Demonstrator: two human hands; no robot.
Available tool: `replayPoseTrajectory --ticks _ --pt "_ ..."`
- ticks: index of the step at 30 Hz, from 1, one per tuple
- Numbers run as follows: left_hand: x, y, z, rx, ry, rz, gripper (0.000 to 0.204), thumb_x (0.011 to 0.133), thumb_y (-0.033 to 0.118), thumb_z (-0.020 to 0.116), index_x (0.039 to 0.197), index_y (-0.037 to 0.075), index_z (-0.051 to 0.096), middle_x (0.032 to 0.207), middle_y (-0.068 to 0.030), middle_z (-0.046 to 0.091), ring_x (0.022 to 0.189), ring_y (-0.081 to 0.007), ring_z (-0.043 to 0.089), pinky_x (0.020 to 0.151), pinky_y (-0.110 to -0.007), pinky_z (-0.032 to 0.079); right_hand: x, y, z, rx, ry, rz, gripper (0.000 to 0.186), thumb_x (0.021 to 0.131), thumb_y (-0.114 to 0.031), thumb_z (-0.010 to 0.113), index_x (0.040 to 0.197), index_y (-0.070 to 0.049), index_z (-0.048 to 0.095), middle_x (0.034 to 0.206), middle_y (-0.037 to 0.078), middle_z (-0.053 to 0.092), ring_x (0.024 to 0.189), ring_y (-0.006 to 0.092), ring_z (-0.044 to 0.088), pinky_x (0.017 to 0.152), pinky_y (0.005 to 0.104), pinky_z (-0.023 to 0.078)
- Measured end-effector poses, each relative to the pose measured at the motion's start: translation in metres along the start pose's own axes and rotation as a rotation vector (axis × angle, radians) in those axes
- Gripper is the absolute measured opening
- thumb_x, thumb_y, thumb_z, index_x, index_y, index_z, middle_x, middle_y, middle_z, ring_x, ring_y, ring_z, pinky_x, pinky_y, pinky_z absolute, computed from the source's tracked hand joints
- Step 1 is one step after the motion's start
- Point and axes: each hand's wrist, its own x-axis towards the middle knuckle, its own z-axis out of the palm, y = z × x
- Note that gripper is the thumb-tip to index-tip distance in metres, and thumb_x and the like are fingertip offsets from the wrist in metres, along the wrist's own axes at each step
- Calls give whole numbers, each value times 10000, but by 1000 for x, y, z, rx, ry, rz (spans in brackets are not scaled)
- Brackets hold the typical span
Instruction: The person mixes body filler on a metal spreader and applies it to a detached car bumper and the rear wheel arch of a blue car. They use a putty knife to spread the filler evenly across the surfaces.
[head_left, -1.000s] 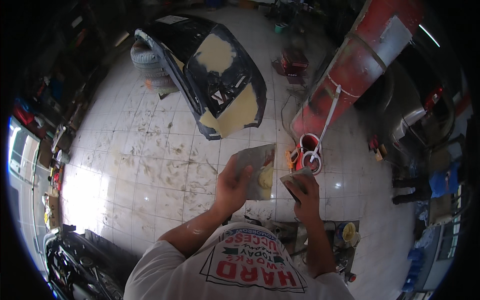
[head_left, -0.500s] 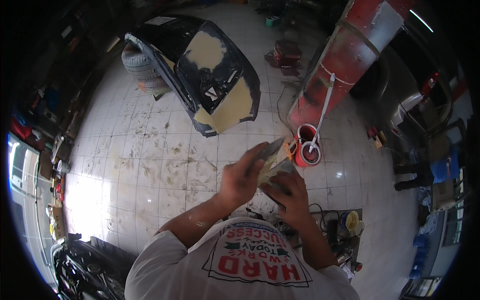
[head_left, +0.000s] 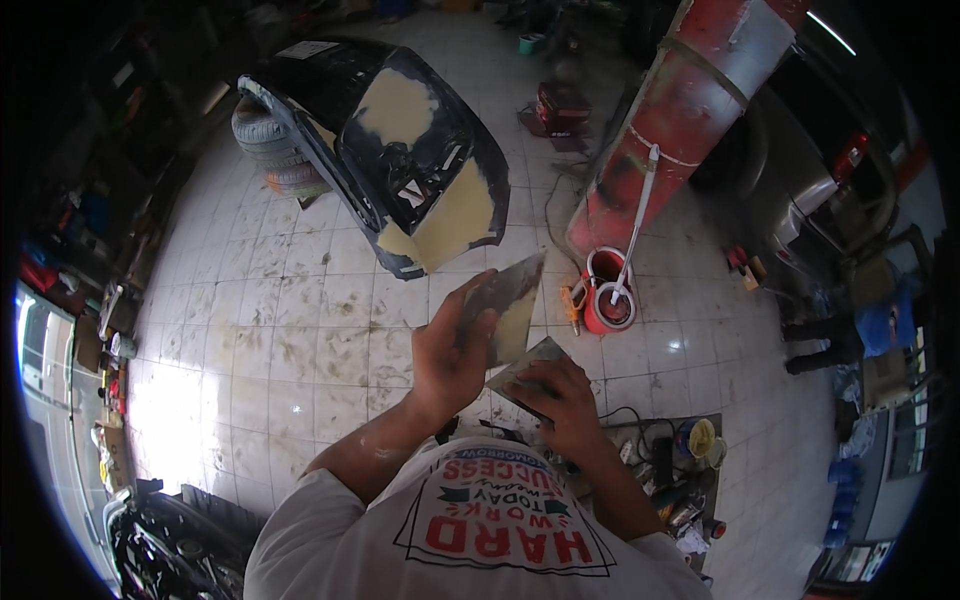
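We've got both hands at lower ctr of the frame, each closed on a tool. Our left hand grips a flat plate w/ cream paste on it; our right hand clasps a scraper, tilted just beside the plate's lower edge (can't tell if they touch). Upper ctr-left, we see a black car panel w/ cream patches, stacked tyres at its left end. Right of ctr, a red bucket stands on the tiled floor, w/ an orange tool next to it. Lower right: yellow tub.
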Motion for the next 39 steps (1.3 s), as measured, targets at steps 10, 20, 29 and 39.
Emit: replayPoseTrajectory --ticks 10,20,29,39 --pt "-11 -11 12 -951 20 -883 373 1081 65 578 1445 4 524 1326 -109 666 1148 -216 687 919 -351 590 12 49 4 42 176 116 676 647 137 683 1249 -165 744 1374 124 571 1400 422 493 1164 548 420" --pt "-35 -2 22 59 -182 -104 476 1058 87 618 1525 145 550 903 -229 747 730 -352 770 652 -361 579 9 33 -37 10 52 116 583 646 -12 649 1193 -154 792 1260 44 724 1268 320 627 1102 500 443" --pt "-3 -5 20 -35 115 -11 428 1062 70 614 1487 89 568 831 -120 723 677 -191 706 645 -307 559 -8 10 -7 157 86 -54 610 639 9 691 1217 -170 764 1325 86 675 1332 375 588 1128 579 428" --pt "-22 -21 25 -897 77 -729 380 1079 116 614 1435 10 531 1307 -104 664 1177 -179 644 985 -333 547 10 60 -9 -48 44 199 642 821 206 534 1408 -53 525 1497 233 492 1414 376 524 1162 437 438"
